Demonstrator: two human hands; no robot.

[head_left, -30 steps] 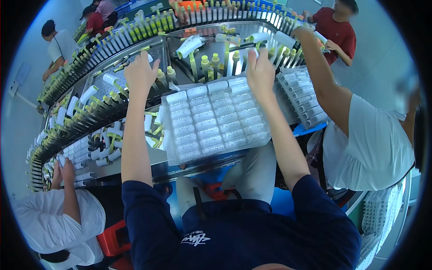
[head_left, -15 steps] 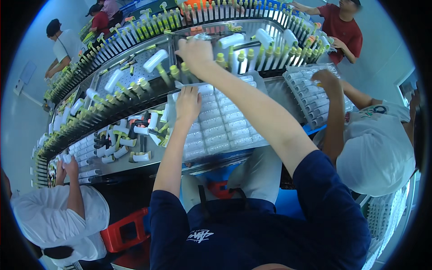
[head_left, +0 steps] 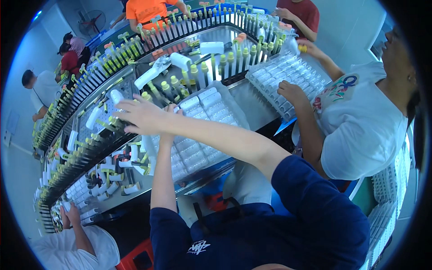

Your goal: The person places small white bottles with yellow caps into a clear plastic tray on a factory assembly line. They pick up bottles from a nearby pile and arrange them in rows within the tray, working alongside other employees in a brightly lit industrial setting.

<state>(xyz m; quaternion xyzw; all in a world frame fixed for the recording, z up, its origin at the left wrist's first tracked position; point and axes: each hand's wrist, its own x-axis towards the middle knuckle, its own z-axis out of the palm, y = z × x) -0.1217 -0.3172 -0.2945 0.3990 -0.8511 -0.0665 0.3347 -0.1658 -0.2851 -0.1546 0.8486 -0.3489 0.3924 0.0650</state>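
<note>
A clear tray (head_left: 204,135) of white plastic pieces lies on the metal bench in front of me. My right hand (head_left: 141,116) reaches leftward across it to the row of yellow-green pegs (head_left: 108,123) on the dark conveyor; its fingertips are next to a white piece (head_left: 116,96) standing on a peg. Whether it grips that piece I cannot tell. My left hand (head_left: 170,109) is at the tray's far left corner, mostly hidden behind my right wrist. My left forearm rises straight up over the tray's left side.
A person in a white shirt (head_left: 360,126) on my right has both hands at a second tray (head_left: 288,76). Curved conveyor rows of pegs (head_left: 216,63) run across the back. Loose white pieces (head_left: 112,180) lie at the left. Other people work around the line.
My right hand has swung from the upper middle of the conveyor down and to the left, crossing over my left wrist. My left hand has stayed at the tray.
</note>
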